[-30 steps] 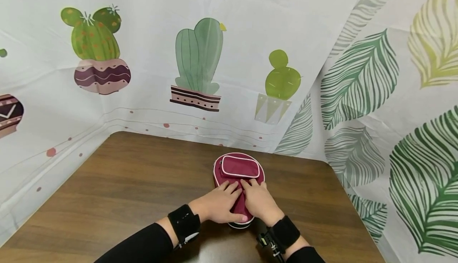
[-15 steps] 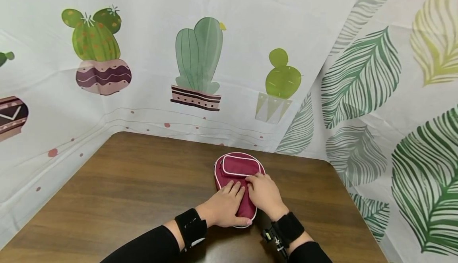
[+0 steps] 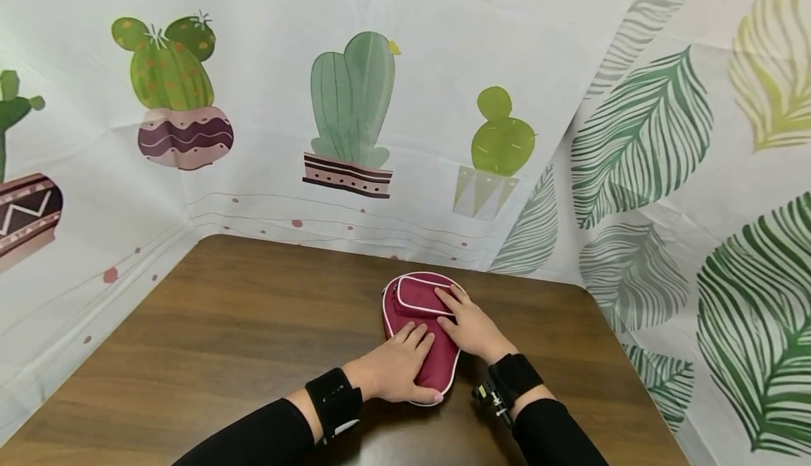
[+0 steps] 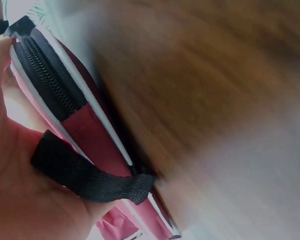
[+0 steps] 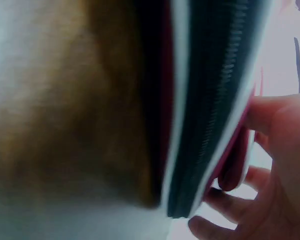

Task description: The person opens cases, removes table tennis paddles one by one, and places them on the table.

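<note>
A dark red paddle-shaped zip case (image 3: 438,364), much like a table tennis bat case, lies on the wooden table with white piping round its edge. Its rounded end points away and carries a small pocket (image 3: 418,294). My left hand (image 3: 394,369) rests on the narrower near part, fingers extended. My right hand (image 3: 476,329) lies on the right side of the rounded end, with fingertips on the pocket. In the left wrist view, a black strap loop (image 4: 90,177) and a dark zipper (image 4: 47,75) show along the case's side. The zipper (image 5: 222,85) also runs down the edge in the right wrist view.
The brown table (image 3: 253,311) extends around the case on all sides. Behind it hangs a white cloth (image 3: 266,100) printed with cacti; leaf prints (image 3: 640,142) cover the right side.
My right hand has slid from the middle of the case up and right onto the pocket, its fingers spreading. My left hand stays on the near part, having shifted slightly to the right.
</note>
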A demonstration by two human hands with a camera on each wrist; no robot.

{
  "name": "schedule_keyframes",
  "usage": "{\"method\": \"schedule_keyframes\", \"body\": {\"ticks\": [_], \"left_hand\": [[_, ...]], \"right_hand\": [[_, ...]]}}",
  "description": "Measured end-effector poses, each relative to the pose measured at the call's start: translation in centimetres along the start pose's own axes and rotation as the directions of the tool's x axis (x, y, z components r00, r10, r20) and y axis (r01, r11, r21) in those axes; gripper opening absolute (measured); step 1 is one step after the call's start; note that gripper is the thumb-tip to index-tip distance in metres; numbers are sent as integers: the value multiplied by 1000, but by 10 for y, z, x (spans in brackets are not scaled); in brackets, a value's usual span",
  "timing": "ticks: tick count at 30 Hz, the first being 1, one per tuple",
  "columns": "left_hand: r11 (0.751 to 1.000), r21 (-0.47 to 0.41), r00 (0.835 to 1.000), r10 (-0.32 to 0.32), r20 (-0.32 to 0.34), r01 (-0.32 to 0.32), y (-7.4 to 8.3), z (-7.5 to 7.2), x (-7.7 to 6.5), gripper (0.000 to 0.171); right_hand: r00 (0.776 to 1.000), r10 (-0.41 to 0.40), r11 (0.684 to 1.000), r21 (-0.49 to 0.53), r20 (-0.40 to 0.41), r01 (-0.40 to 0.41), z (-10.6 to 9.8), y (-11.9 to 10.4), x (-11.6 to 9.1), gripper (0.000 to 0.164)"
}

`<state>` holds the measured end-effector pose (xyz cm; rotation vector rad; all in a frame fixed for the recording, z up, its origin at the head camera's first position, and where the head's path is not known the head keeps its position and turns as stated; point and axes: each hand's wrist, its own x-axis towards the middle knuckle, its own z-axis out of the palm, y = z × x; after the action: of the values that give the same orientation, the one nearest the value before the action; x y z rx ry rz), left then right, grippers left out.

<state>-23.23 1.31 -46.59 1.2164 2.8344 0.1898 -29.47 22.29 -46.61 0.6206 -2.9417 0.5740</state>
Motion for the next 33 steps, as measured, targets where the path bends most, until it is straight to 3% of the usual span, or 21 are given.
{"method": "schedule_keyframes", "body": {"ticks": [4, 11, 21, 28, 33], "left_hand": [[999, -36, 1000, 21, 12, -20, -6, 2, -1, 100], [987, -158, 997, 29, 66, -19, -20, -6, -10, 102], [973, -229, 994, 33, 108, -7, -34, -16, -19, 103], [961, -277, 990, 27, 138, 12, -32, -19, -21, 104], [978, -210, 995, 18, 102, 3, -22, -23, -17, 101]], "right_hand": [[999, 5, 999, 43, -35, -3, 4, 2, -7, 59], [998, 50, 997, -49, -41, -52, 2, -3, -16, 63], [996, 71, 989, -124, -55, -77, 0, -13, -29, 70], [994, 96, 976, -193, -44, -103, 2, -14, -32, 75], [995, 95, 988, -116, -33, -98, -3, -11, -24, 82]]}}
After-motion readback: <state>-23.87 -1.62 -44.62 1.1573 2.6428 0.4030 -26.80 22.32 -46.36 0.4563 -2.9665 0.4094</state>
